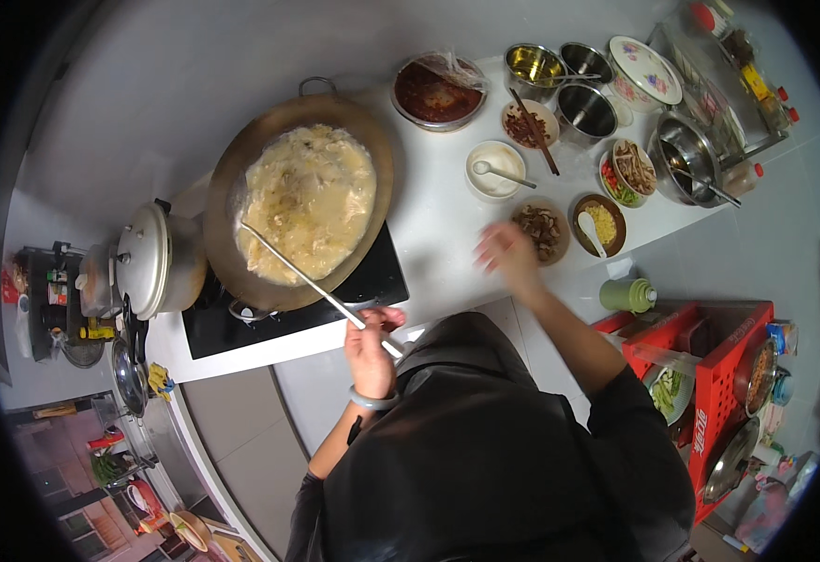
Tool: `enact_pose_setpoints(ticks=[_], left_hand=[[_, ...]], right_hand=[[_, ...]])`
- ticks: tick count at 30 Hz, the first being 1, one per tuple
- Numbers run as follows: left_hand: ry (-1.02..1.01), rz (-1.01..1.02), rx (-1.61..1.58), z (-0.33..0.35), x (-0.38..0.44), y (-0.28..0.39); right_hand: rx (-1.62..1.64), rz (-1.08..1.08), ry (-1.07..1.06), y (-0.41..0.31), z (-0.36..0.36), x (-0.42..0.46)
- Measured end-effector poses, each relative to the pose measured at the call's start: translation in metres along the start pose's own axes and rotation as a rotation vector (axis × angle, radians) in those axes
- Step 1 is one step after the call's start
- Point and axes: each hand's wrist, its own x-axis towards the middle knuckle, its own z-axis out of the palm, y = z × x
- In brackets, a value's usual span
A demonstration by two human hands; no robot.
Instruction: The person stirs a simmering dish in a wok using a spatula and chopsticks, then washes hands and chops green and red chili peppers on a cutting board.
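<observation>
My left hand (370, 351) grips the long metal handle of a cooking utensil (297, 272), whose working end is sunk in the food and hidden. A big wok (380, 151) on the black cooktop (206, 330) holds pale, foamy broth with pieces in it (308, 204). Blurred, my right hand (512, 256) hovers over the white counter (431, 232), beside a bowl of brown chopped pieces (543, 228); I see nothing in its fingers. Above that hand stands a white bowl (484, 184) with a spoon (505, 173) resting in white powder or paste.
Along the counter's back stand a red sauce basin (438, 98), steel pots (586, 112) and a floral enamel pot (645, 74). Chopsticks (535, 133) cross a small bowl. A pressure cooker (146, 260) sits left of the wok. Red crates (723, 393) and a green flask (628, 295) lie rightward.
</observation>
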Motion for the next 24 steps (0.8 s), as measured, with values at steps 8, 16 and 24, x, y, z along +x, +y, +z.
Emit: enact_pose_setpoints(ticks=[8, 16, 24], left_hand=[[0.1, 0.054, 0.161, -0.012, 0.004, 0.002], [0.167, 0.077, 0.224, -0.004, 0.009, -0.003], [0.187, 0.073, 0.214, 0.008, 0.014, -0.007]], right_hand=[[-0.123, 0.04, 0.369, 0.042, -0.105, 0.134], [-0.526, -0.244, 0.211, 0.048, -0.113, 0.16], [-0.5, -0.056, 0.069, 0.04, -0.135, 0.152]])
